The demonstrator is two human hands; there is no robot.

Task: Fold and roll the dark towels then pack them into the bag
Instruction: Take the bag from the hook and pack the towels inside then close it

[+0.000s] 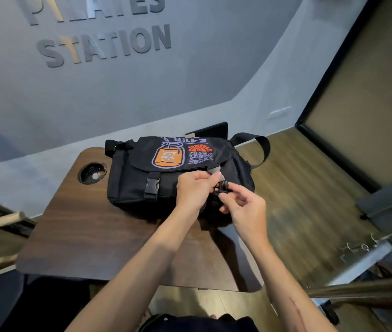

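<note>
**Right buckle, nearly the last step**

On the dark wooden table (75,236) the black bag (128,185) lies with its printed flap folded down over the front. No towels show anywhere, so I judge they are already folded, rolled and packed inside; the bag looks full and rounded. What remains, by my reckoning, is closing up. The left buckle (152,186) appears clipped together. My hands are on the right buckle (221,186): my left hand (193,190) pinches the grey strap end coming off the flap, fingers curled tight, and my right hand (243,207) pinches the lower half of the clip between thumb and forefinger. Whether the two halves have clicked home, I cannot tell, since my fingers cover the join.

Around the bag: a round cable hole (93,173) sits in the table at the far left, and the shoulder strap (259,146) loops off to the far right, clear of the clip. A dark flat object (210,130) stands behind the bag against the wall. Nothing blocks my hands.
</note>
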